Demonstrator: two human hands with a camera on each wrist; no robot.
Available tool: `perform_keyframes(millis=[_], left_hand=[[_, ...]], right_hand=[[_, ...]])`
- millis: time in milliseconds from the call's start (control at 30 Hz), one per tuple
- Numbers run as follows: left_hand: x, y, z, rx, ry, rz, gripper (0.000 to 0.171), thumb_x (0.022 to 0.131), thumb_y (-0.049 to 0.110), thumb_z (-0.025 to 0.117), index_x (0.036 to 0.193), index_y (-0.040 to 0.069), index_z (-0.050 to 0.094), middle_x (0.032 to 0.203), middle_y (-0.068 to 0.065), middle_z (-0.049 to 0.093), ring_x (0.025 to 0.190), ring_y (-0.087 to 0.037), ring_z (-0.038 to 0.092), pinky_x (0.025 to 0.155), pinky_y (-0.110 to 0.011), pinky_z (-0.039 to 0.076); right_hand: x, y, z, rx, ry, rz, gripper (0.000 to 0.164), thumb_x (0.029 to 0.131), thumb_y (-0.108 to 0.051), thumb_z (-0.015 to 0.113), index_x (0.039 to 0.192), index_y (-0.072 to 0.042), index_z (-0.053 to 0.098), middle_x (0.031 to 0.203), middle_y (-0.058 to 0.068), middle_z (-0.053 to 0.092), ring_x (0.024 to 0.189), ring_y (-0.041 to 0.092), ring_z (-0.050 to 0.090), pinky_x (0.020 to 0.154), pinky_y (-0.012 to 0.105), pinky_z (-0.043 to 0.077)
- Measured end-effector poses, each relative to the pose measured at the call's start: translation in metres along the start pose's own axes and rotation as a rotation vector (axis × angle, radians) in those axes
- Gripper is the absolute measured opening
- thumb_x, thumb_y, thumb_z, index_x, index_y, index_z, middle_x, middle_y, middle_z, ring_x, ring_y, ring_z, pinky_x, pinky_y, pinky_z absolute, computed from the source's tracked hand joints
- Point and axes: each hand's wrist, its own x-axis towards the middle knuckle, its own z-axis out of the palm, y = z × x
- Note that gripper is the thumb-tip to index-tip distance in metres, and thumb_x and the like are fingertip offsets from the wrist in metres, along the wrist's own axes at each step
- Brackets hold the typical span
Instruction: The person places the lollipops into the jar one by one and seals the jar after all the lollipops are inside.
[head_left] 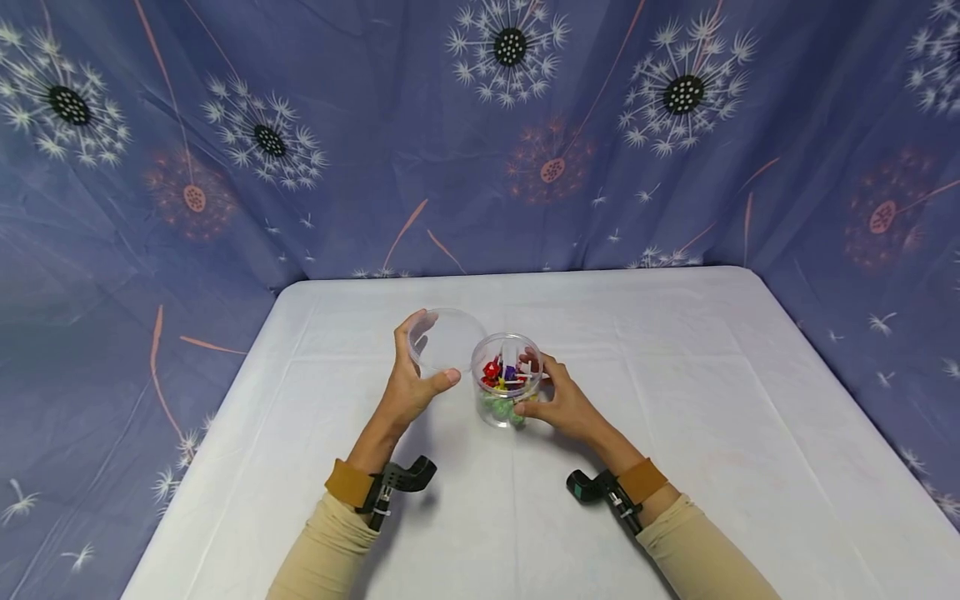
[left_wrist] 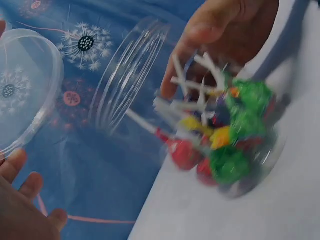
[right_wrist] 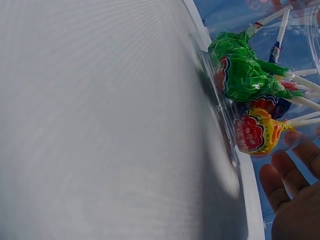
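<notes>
My left hand [head_left: 411, 385] holds a round clear plastic lid [head_left: 452, 340] by its edge, tilted, thumb on the near side and fingers on the far side. Just right of the lid is a clear plastic jar [head_left: 479, 390] with no cover on its mouth. Wrapped lollipops [head_left: 504, 375] lie inside, green, red, yellow and purple, many white sticks pointing toward the mouth. My right hand [head_left: 564, 403] grips the jar from its right side. In the left wrist view, the jar's threaded neck [left_wrist: 131, 82] shows beside the lid [left_wrist: 32, 95]. The right wrist view shows a yellow-wrapped lollipop [right_wrist: 257, 132] through the jar wall.
A white cloth [head_left: 675, 350] covers the table under the jar. Behind and at the sides hangs a blue curtain [head_left: 360, 192] with a dandelion print. Both wrists carry black camera mounts [head_left: 405, 477] on brown straps.
</notes>
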Motion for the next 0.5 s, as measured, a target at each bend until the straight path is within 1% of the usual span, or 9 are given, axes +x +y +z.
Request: perform_keyframes(millis=[133, 167, 267, 333, 367, 433, 500], left_hand=[[0.001, -0.005, 0.011, -0.033, -0.038, 0.012, 0.100, 0.072, 0.040, 0.080, 0.145, 0.021, 0.014, 0.152, -0.002, 0.024, 0.145, -0.021, 0.015, 0.119, -0.050, 0.007], [0.001, -0.006, 0.014, -0.038, -0.046, 0.006, 0.099, 0.073, 0.035, 0.081, 0.144, 0.021, 0.014, 0.153, -0.001, 0.024, 0.145, -0.020, 0.015, 0.119, -0.051, 0.009], [0.003, -0.010, 0.023, -0.051, -0.057, -0.034, 0.097, 0.072, 0.025, 0.082, 0.143, 0.024, 0.016, 0.153, 0.004, 0.026, 0.142, -0.022, 0.023, 0.114, -0.057, 0.019], [0.004, -0.012, 0.027, -0.038, -0.055, -0.076, 0.098, 0.070, 0.028, 0.083, 0.144, 0.028, 0.019, 0.151, 0.006, 0.027, 0.136, -0.025, 0.030, 0.109, -0.059, 0.026], [0.004, -0.013, 0.029, -0.015, -0.057, -0.090, 0.098, 0.070, 0.033, 0.083, 0.144, 0.031, 0.020, 0.151, 0.006, 0.026, 0.134, -0.026, 0.031, 0.107, -0.060, 0.029], [0.005, -0.014, 0.033, 0.055, -0.065, -0.107, 0.098, 0.067, 0.045, 0.082, 0.145, 0.034, 0.023, 0.150, 0.004, 0.026, 0.132, -0.028, 0.031, 0.106, -0.062, 0.029], [0.005, -0.015, 0.035, 0.144, -0.078, -0.107, 0.101, 0.064, 0.058, 0.079, 0.146, 0.036, 0.024, 0.152, 0.004, 0.023, 0.133, -0.027, 0.027, 0.107, -0.061, 0.027]], right_hand=[[0.001, 0.001, 0.000, -0.001, 0.006, -0.002, 0.092, 0.071, -0.032, 0.082, 0.146, -0.021, 0.030, 0.138, 0.008, 0.045, 0.121, 0.033, 0.045, 0.104, 0.057, 0.034], [0.001, 0.002, 0.000, -0.001, 0.008, -0.004, 0.092, 0.071, -0.032, 0.082, 0.146, -0.021, 0.031, 0.138, 0.008, 0.045, 0.121, 0.032, 0.044, 0.104, 0.057, 0.035], [0.001, 0.002, 0.000, -0.003, 0.014, -0.011, 0.092, 0.071, -0.031, 0.082, 0.146, -0.022, 0.031, 0.138, 0.008, 0.045, 0.120, 0.032, 0.044, 0.104, 0.056, 0.035], [0.000, 0.001, 0.000, -0.003, 0.010, -0.014, 0.091, 0.071, -0.032, 0.082, 0.146, -0.022, 0.031, 0.138, 0.008, 0.045, 0.120, 0.032, 0.045, 0.103, 0.055, 0.035], [0.000, 0.001, 0.000, 0.001, 0.007, -0.014, 0.091, 0.071, -0.032, 0.082, 0.146, -0.023, 0.031, 0.137, 0.008, 0.045, 0.120, 0.032, 0.045, 0.103, 0.055, 0.036], [0.000, 0.000, 0.000, 0.005, -0.001, -0.011, 0.091, 0.072, -0.033, 0.081, 0.146, -0.022, 0.030, 0.137, 0.009, 0.044, 0.119, 0.032, 0.045, 0.102, 0.055, 0.036], [-0.001, 0.000, 0.000, 0.009, -0.009, -0.012, 0.091, 0.073, -0.032, 0.081, 0.147, -0.021, 0.029, 0.137, 0.009, 0.044, 0.120, 0.032, 0.045, 0.102, 0.054, 0.037]])
